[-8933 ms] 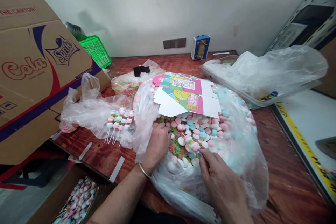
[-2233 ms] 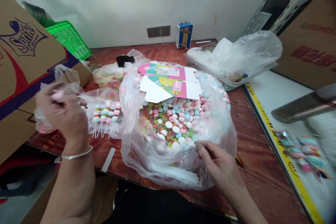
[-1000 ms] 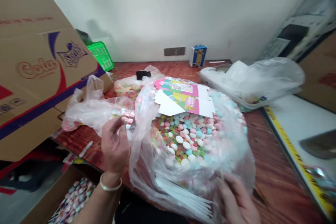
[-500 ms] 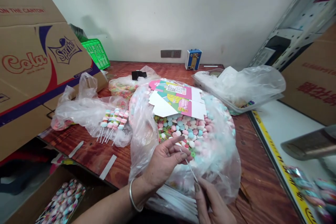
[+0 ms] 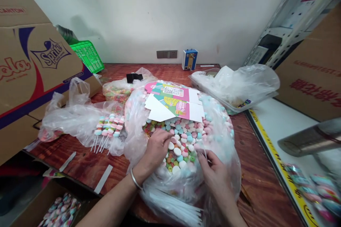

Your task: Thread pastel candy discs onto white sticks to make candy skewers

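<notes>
Two hands, the left hand [image 5: 157, 147] and the right hand [image 5: 214, 173], over a heap of pastel candies [image 5: 183, 131].

At far left, a printed cardboard box [image 5: 50, 81] leans beside a green basket [image 5: 86, 56]; below the table edge, an open carton [image 5: 29, 204] holds more candies. Next come candy skewers [image 5: 109, 126], their white stems towards the near side, lying on crumpled plastic. The left hand's fingers curl down into the candies, which lie in an opened clear bag [image 5: 133, 131] among gummy rings [image 5: 169, 166]; whether it grips one, I cannot tell. A flattened card [image 5: 161, 110] covers the bag's far part, and a bundle of white sticks [image 5: 183, 207] lies at its near edge. The right hand pinches a thin white stick [image 5: 205, 154]. Further right stand a plastic tub [image 5: 226, 105] and a metal cylinder [image 5: 309, 140].
</notes>
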